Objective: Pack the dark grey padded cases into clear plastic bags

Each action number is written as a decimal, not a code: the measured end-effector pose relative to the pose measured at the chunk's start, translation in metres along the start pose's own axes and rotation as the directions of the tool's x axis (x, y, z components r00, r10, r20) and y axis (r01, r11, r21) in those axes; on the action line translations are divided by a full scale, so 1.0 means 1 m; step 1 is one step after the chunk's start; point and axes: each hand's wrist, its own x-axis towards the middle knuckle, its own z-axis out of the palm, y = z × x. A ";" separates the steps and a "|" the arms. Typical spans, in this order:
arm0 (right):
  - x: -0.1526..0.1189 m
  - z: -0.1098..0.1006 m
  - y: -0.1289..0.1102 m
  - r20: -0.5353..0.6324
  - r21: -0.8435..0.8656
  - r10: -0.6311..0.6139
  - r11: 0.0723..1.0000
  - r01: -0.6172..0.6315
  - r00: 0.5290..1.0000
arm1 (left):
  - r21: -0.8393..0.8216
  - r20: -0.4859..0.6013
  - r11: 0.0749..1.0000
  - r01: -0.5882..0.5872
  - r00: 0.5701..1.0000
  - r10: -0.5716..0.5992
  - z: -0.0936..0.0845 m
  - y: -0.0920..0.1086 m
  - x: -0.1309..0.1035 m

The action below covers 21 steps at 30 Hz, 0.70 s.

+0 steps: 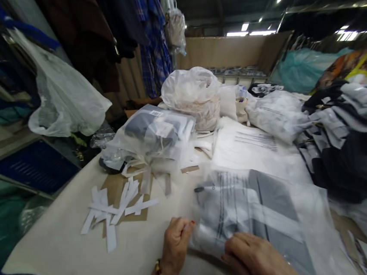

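A clear plastic bag (261, 207) with a folded grey garment inside lies on the table in front of me. My left hand (177, 242), with a beaded bracelet on the wrist, pinches the bag's near left corner. My right hand (257, 260) rests flat on the bag's near edge and presses it down. A dark pen (204, 189) lies at the bag's far left edge. The picture is blurred around the bag.
Several white paper strips (118, 206) lie on brown card at my left. A stack of bagged garments (153, 134) and a full white plastic sack (194, 93) stand further back. Folded dark and white clothes (348, 134) pile up at the right. Garments hang behind.
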 end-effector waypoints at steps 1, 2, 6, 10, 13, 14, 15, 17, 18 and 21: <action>0.006 0.005 0.000 -0.017 -0.051 -0.020 0.999 0.019 1.000 | -0.011 0.001 1.000 -0.010 1.000 0.010 0.000 0.000 -0.001; 0.010 0.010 0.000 -0.034 -0.104 -0.034 0.994 0.030 0.999 | -0.020 0.002 1.000 -0.017 1.000 0.017 -0.001 0.000 -0.002; 0.024 0.026 0.003 -0.056 -0.237 0.046 0.970 -0.058 0.997 | -0.034 -0.013 0.999 -0.016 1.000 0.015 -0.002 -0.002 -0.003; 0.031 0.029 0.004 0.000 -0.196 0.291 0.938 -0.285 0.957 | -0.035 -0.029 0.999 -0.005 1.000 0.004 0.000 -0.006 -0.002; 0.031 0.027 0.006 -0.018 -0.177 0.442 0.881 -0.438 0.897 | -0.052 -0.028 0.999 -0.015 1.000 0.013 0.001 -0.008 -0.004; 0.029 0.025 0.008 -0.052 -0.177 0.483 0.857 -0.484 0.874 | -0.062 -0.031 0.998 -0.002 1.000 0.000 0.001 -0.008 -0.005; 0.027 0.022 0.012 -0.098 -0.167 0.515 0.835 -0.524 0.852 | -0.072 -0.039 0.997 0.023 0.999 -0.026 0.000 -0.008 -0.005; 0.021 0.012 0.025 -0.191 -0.087 0.542 0.821 -0.564 0.819 | -0.075 -0.067 0.993 0.096 0.993 -0.101 -0.002 -0.007 0.002; 0.017 0.006 0.035 -0.238 -0.025 0.544 0.825 -0.565 0.804 | -0.063 -0.087 0.989 0.134 0.986 -0.139 -0.003 -0.006 0.011; 0.003 -0.020 0.076 -0.404 0.117 0.585 0.795 -0.595 0.703 | -0.011 -0.141 0.981 0.192 0.971 -0.192 -0.004 0.001 0.057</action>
